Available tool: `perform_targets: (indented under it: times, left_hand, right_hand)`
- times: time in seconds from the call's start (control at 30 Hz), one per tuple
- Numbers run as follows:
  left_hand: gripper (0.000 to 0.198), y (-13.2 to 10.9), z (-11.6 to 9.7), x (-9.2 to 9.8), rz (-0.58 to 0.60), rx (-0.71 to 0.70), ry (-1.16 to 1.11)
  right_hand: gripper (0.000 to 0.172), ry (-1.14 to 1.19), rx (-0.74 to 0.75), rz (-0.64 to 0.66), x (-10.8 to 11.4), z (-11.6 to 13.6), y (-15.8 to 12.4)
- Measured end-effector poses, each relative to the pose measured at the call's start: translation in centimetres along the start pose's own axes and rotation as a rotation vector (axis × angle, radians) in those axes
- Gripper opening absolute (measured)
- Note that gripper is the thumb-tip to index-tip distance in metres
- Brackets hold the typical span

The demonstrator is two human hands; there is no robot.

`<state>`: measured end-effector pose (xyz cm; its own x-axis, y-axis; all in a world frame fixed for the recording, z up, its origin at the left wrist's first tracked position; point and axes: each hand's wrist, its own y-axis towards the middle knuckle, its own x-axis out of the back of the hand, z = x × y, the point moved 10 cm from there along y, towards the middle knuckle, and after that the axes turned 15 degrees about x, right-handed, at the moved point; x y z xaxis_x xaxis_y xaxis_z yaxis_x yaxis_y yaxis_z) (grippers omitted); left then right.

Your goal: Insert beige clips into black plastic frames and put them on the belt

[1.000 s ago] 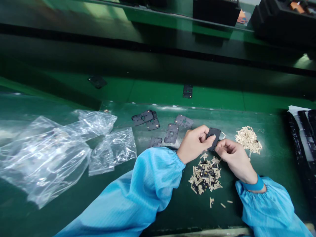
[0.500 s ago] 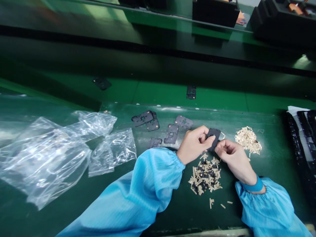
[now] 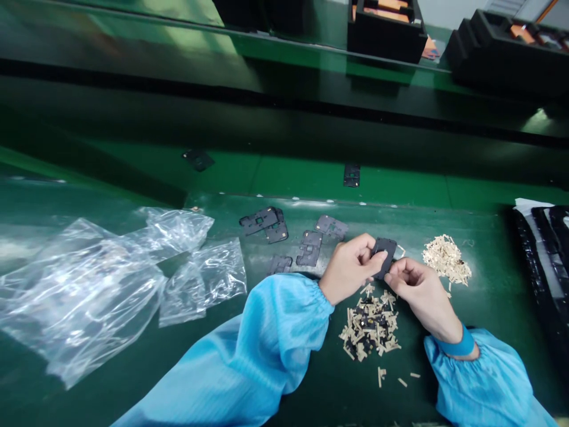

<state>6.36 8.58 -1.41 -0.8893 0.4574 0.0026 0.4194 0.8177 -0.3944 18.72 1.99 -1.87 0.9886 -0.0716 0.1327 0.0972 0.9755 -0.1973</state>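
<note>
Evidently mid-peel, the left hand (image 3: pixel 349 270) and right hand (image 3: pixel 420 290) together pinch a small flat black plastic plate (image 3: pixel 384 254) above a heap of tan paper strips (image 3: pixel 371 323), where a fine fingertip grip on its edge seems needed.

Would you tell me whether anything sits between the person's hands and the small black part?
Nothing visible does: the left hand and the right hand both grip the black part directly; the pile of tan scraps lies apart, nearer the person.
</note>
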Motion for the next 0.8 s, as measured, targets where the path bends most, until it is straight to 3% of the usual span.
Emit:
perform_targets:
  times: [0.27, 0.43, 0.6, 0.8]
  left_hand:
    - [0.029, 0.3, 0.7, -0.4, 0.050, 0.076, -0.090]
    - [0.036, 0.4, 0.7, -0.5, 0.129, 0.128, -0.182]
    - [0.042, 0.5, 0.9, -0.1, 0.113, 0.114, -0.262]
    - [0.045, 0.7, 0.4, 0.0, 0.094, 0.080, -0.342]
  right_hand:
    - [0.042, 0.110, 0.006, 0.039, -0.2, 0.0, 0.1]
    - [0.037, 0.401, -0.046, 0.098, -0.7, -0.4, 0.0]
    - [0.033, 0.577, -0.083, 0.030, -0.4, -1.3, 0.6]
    - [0.027, 0.542, 0.049, -0.062, 0.5, -0.8, 0.8]
